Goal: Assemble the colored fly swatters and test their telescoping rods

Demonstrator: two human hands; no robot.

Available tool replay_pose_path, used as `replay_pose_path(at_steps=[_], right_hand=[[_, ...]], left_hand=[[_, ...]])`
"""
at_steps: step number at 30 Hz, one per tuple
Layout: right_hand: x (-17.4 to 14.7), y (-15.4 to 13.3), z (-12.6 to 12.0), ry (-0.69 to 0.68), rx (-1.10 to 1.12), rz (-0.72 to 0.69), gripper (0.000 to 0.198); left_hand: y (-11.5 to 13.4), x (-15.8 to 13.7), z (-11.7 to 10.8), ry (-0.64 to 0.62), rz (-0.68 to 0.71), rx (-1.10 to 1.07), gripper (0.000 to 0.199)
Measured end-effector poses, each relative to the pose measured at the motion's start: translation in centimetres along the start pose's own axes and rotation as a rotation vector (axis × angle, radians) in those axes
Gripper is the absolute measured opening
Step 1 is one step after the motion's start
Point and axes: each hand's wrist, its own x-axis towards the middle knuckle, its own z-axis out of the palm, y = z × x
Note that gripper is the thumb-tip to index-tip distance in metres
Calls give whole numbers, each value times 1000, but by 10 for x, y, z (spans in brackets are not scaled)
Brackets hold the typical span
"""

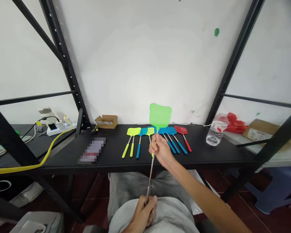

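Note:
A green fly swatter [160,115] with an extended metal rod is held upright in front of me, tilted slightly. My left hand [143,212] is wrapped round its lower end, close to my lap. Higher up, my right hand [160,149] pinches the rod just below the green head. Behind it on the black table [184,160] lie several more fly swatters in a row: yellow ones [133,131] at the left, blue ones [168,130] towards the middle and right, and a red one [181,130] at the right end. My right hand hides part of the row.
An open cardboard box [107,122] stands at the back left, with a blurred flat item [92,151] nearer me. A large water bottle [216,130] is at the right. Black shelf posts [232,61] flank the table; a yellow cable [48,155] crosses the left side.

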Motion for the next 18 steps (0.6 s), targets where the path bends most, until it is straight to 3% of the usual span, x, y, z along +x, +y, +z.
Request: replay_pose_path(at_steps=[4,8,14,18], right_hand=[[-36,45,5,-33,-15,99,39],[-59,59,4,-14,-61,95,41],[-111,99,-16,-69,-341,205,48],[-116,94,-33,-133,-332,298,47]], left_hand=[[-6,3,0,54,-14,-44,65],[-12,5,-2,19,-11,-45,62],[-12,6,-3,64,-45,-68,52],[-4,7,-3,10,-70,-56,50]])
